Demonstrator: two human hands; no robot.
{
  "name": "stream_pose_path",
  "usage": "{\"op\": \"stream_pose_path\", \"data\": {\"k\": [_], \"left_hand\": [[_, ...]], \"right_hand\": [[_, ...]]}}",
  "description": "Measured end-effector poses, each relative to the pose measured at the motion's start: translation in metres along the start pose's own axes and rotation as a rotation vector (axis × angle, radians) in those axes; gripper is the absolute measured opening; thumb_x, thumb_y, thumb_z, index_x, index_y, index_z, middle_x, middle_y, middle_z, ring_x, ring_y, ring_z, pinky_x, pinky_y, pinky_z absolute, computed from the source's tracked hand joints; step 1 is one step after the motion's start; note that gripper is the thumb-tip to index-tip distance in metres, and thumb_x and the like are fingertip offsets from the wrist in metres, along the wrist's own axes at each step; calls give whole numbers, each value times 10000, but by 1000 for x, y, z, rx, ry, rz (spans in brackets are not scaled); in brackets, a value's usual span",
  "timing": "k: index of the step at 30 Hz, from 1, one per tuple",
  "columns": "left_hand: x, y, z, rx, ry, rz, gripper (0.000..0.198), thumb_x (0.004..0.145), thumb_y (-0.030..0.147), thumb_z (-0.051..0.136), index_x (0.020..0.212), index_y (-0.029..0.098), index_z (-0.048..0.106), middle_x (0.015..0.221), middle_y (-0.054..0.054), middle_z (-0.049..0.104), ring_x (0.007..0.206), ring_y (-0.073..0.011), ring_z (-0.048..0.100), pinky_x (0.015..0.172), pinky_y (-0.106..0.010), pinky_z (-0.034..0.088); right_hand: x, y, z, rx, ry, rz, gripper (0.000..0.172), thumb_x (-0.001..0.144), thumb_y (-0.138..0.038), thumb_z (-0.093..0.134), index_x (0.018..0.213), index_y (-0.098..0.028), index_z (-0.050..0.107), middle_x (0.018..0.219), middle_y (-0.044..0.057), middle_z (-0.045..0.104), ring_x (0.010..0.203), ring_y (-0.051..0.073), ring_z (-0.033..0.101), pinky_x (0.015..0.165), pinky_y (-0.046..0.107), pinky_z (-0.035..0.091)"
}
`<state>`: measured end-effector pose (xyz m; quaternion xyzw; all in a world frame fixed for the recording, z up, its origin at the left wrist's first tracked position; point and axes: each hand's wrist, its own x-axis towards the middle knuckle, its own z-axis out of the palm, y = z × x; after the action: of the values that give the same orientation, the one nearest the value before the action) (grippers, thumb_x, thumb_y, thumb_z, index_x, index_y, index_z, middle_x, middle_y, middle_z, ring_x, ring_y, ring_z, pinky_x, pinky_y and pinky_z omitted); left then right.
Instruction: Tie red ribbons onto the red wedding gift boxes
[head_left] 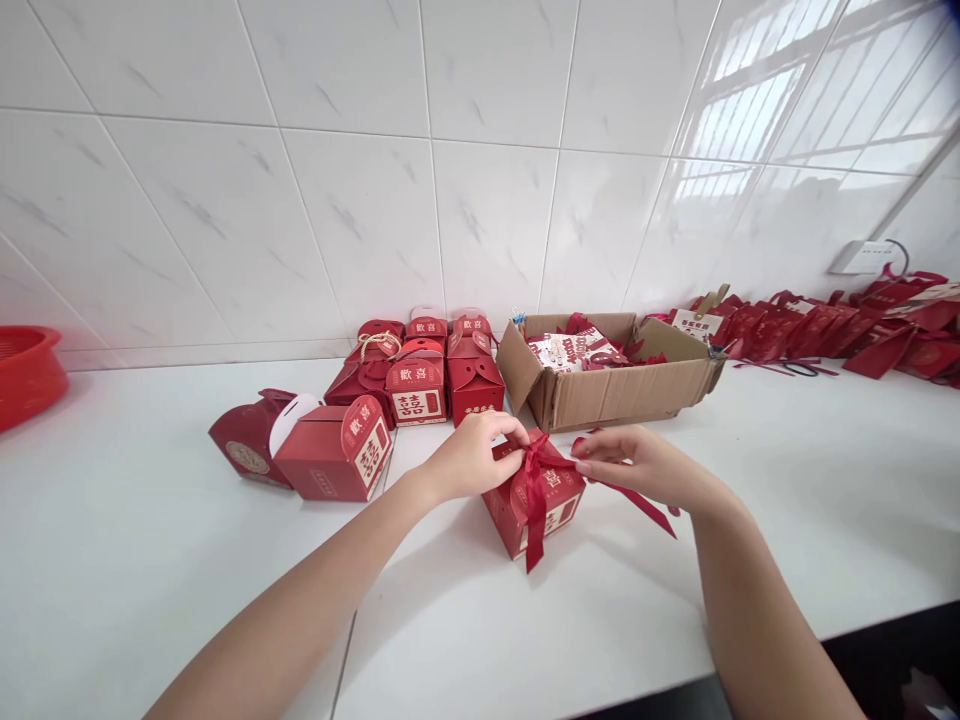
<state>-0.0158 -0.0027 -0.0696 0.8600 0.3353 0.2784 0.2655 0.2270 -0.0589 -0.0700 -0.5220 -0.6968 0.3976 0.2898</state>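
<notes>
Left grip (478, 455) was closed on the red ribbon (535, 515) beside its knot, and right grip (645, 465) pinched it on the other side, over the red gift box (508, 512), which stood on the white counter (465, 630) before the open carton (622, 398).
</notes>
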Motion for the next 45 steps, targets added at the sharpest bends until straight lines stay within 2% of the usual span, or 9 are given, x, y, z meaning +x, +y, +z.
{"op": "stream_pose_path", "data": {"k": [3,6,9,14,23,27,33,39,45], "left_hand": [[0,-3,1,-89,-9,-14,103,745,183,550,806,198,632,847,-4,674,800,-161,593,766,-265,468],[0,-5,3,-118,-19,-24,115,736,173,547,814,195,628,851,-1,671,805,-153,592,751,-248,470],[1,-4,3,-153,-39,-32,111,733,170,546,810,189,624,841,-4,665,799,-150,590,744,-246,469],[2,0,1,-165,-76,-37,125,739,169,537,823,181,629,852,-16,663,805,-156,595,758,-260,470],[2,-2,-1,-142,-61,-35,138,717,160,542,825,180,626,828,-21,648,775,-159,575,710,-262,469],[2,-5,-9,-122,-65,-55,182,698,166,557,862,190,631,804,-10,623,762,-159,579,700,-263,466],[0,-5,-15,-56,-123,-56,212,681,151,531,843,200,658,800,-15,622,760,-172,572,664,-267,453],[1,-5,-12,-51,-120,-31,147,663,129,529,778,192,595,837,-11,614,788,-167,553,716,-279,439],[2,-4,-12,-34,-132,-17,62,775,258,555,775,196,563,823,-9,564,782,-163,518,725,-285,422]], "right_hand": [[-6,2,-13,-130,-59,49,425,839,-570,587,731,-185,730,663,50,627,574,183,570,428,250,436],[2,4,-7,-57,109,16,442,866,-594,540,840,-193,726,797,53,662,732,207,612,576,262,498],[16,3,13,88,229,-73,420,886,-573,530,996,-197,682,966,54,661,831,209,618,705,287,511],[30,5,37,190,159,-205,356,886,-505,572,1031,-189,649,963,59,661,838,206,624,684,291,521],[31,12,39,227,164,-285,294,876,-439,611,1039,-195,636,959,61,655,846,206,625,716,315,526],[28,11,37,203,127,-289,257,896,-397,580,1052,-205,647,1000,63,645,873,213,617,711,312,521],[25,9,33,79,169,-313,249,900,-385,548,1039,-219,671,973,62,631,842,211,605,681,308,514],[24,8,29,19,167,-195,332,856,-483,601,1016,-195,644,941,62,647,759,199,604,606,290,504],[22,9,27,67,99,-188,288,835,-463,635,874,-179,602,806,29,609,655,142,534,536,237,432]]}}
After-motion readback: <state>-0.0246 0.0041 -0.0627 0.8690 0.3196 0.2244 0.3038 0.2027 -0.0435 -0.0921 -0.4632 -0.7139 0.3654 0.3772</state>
